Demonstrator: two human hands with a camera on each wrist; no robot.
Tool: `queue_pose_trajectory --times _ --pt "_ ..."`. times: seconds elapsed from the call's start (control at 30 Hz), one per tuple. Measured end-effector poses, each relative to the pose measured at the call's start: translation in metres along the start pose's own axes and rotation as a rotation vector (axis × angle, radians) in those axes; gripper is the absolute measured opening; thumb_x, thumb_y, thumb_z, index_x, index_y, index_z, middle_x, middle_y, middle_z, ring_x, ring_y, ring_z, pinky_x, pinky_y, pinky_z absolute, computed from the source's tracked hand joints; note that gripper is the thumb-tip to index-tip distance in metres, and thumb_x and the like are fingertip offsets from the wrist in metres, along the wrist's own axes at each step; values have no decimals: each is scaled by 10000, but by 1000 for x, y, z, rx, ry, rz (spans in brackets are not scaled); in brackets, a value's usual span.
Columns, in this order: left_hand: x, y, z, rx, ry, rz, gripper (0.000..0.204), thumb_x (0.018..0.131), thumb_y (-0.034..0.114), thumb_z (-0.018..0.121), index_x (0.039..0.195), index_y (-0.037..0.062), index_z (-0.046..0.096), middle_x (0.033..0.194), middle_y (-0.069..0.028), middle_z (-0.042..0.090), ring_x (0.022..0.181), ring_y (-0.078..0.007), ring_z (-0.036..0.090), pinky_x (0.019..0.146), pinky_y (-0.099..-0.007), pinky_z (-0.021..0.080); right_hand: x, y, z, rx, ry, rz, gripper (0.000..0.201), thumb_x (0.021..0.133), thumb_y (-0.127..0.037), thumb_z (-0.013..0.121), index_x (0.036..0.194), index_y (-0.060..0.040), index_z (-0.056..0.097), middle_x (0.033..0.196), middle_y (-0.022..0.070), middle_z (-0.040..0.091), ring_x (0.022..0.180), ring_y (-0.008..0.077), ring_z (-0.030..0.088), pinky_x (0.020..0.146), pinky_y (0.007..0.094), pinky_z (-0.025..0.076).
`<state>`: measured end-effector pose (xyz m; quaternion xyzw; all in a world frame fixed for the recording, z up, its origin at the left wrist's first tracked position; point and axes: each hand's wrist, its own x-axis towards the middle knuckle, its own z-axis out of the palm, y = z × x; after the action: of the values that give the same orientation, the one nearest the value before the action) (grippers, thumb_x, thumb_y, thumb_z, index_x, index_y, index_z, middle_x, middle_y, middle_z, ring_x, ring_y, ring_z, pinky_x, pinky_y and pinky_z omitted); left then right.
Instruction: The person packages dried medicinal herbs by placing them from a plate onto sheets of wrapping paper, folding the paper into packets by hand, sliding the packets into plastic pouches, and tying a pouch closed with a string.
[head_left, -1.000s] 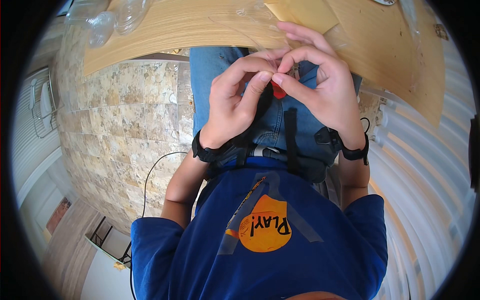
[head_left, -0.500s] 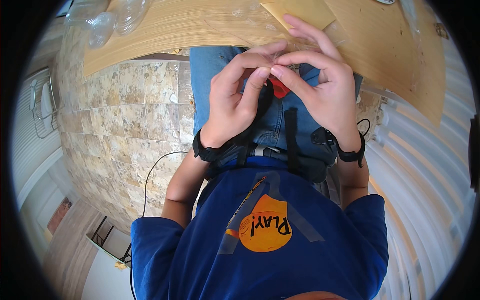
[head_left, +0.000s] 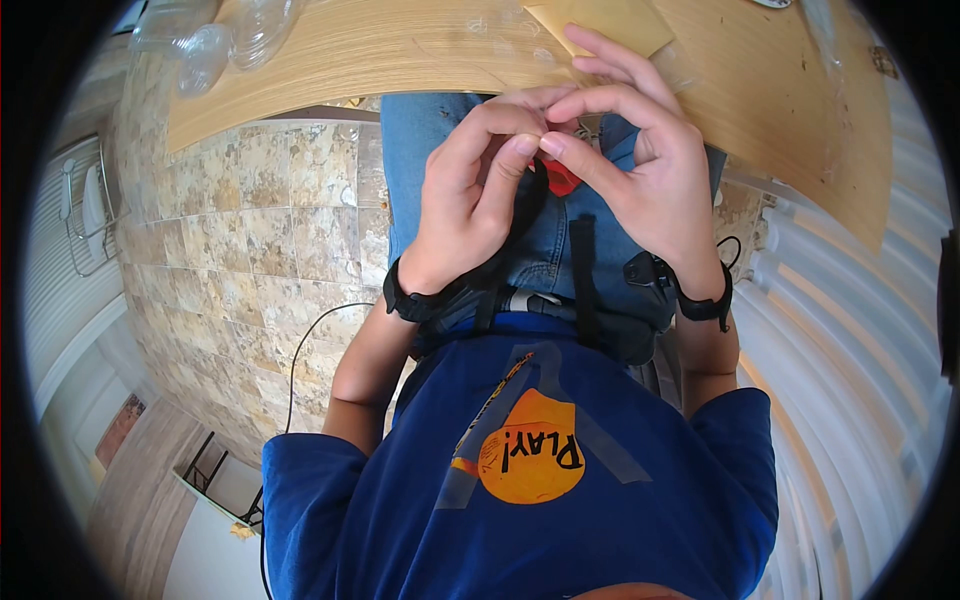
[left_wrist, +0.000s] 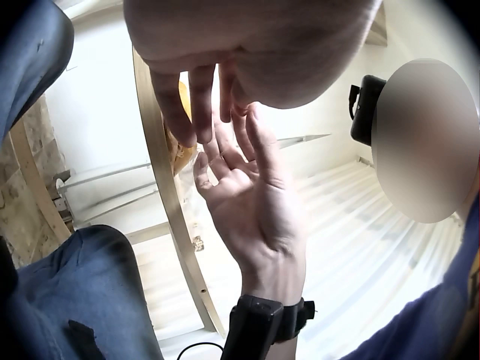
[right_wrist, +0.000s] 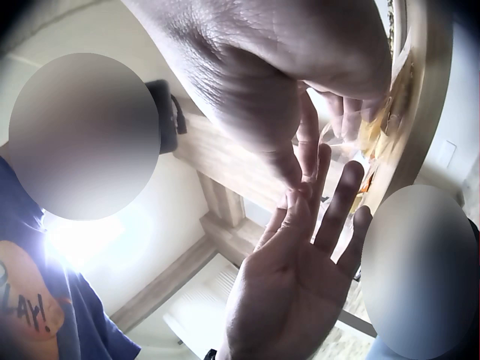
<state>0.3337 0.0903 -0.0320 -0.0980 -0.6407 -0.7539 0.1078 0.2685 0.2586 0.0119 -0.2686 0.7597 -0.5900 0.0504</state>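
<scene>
In the head view my left hand (head_left: pixel 470 185) and right hand (head_left: pixel 650 165) meet over the lap, at the table's near edge. Thumb and forefinger of the left hand pinch together at their tips. Against them press the right thumb and curled forefinger, the other right fingers fanned outward. A thin clear strand (head_left: pixel 488 72) runs from the pinched fingertips over the tabletop, its held end hidden. The left wrist view shows the right hand (left_wrist: pixel 259 206) touching the left at the fingertips. Below the hands a red object (head_left: pixel 562 178) lies on the lap, partly covered.
The wooden table (head_left: pixel 350 60) curves across the top. On it lie a yellow paper envelope (head_left: pixel 625 35), small clear pieces and clear plastic containers (head_left: pixel 205 55) at the far left. White curtains (head_left: pixel 830 350) hang at the right; a black cable (head_left: pixel 295 370) runs down the left.
The hands stay together and shift only slightly. My right forefinger has lifted a little away from its thumb, and the clear strand has swung slightly. More of the red object shows.
</scene>
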Motion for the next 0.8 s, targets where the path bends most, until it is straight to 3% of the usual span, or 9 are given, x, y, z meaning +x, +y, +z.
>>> queue_pose_trajectory --times 0.57,0.8 --pt "-1 1 -3 61 -51 -46 99 1072 -2 530 1089 -36 621 1240 -175 682 956 -181 695 858 -309 570 1 -1 -5 -69 -81 -18 90 890 -57 769 929 -34 691 1515 170 556 1353 290 547 1147 419 416" --pt "-3 5 -3 -15 -35 -97 105 1080 24 540 1117 -29 622 1156 -141 684 949 -170 689 843 -307 568 -2 7 -1 -101 -83 -92 126 913 -96 734 911 -38 622 1506 180 555 1334 310 549 1080 411 462"
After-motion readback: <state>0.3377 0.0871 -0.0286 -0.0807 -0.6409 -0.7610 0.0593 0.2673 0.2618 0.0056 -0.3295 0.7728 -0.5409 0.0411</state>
